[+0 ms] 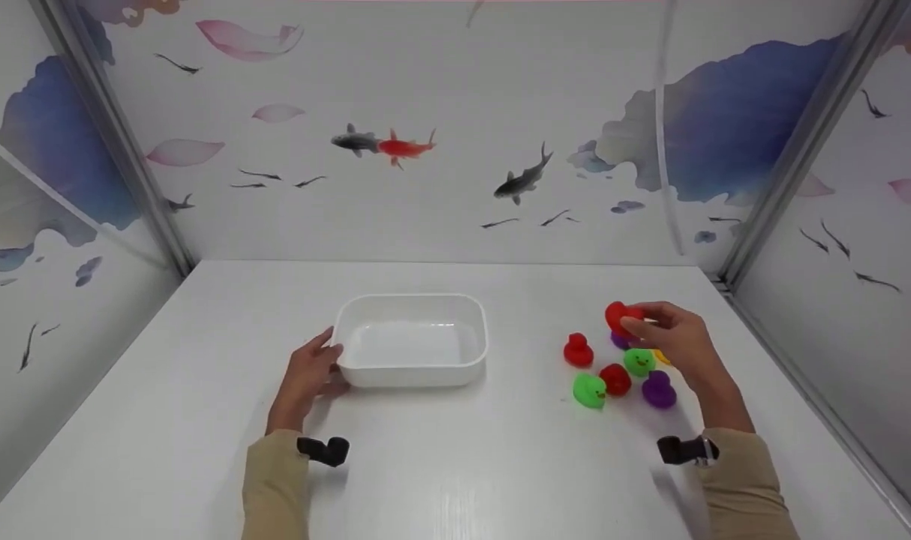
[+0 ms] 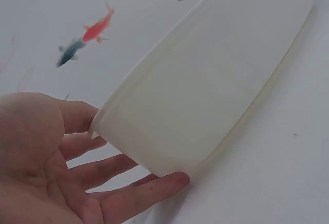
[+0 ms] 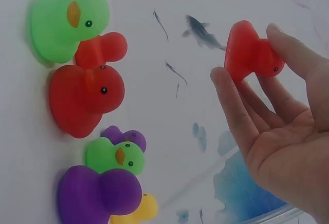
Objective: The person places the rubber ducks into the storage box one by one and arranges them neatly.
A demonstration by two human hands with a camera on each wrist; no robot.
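Red duck (image 1: 617,318) in right hand (image 1: 678,341), pinched between thumb and fingertips, lifted off table (image 1: 530,465), toward right edge. In right wrist view, one digit by its base, another by its head. Below, in a loose cluster between tub and right edge: two other red ducks (image 1: 578,351), two green ducks (image 1: 640,363), two purple ducks (image 1: 659,391), one part-hidden yellow duck (image 3: 146,207). Nearer back edge: white tub (image 1: 414,377), gripped by left hand (image 1: 313,369) at left end, thumb at rim, fingers against outer wall.

White walls (image 1: 425,225) printed with fish (image 1: 407,147) border a glossy white table (image 1: 530,465).
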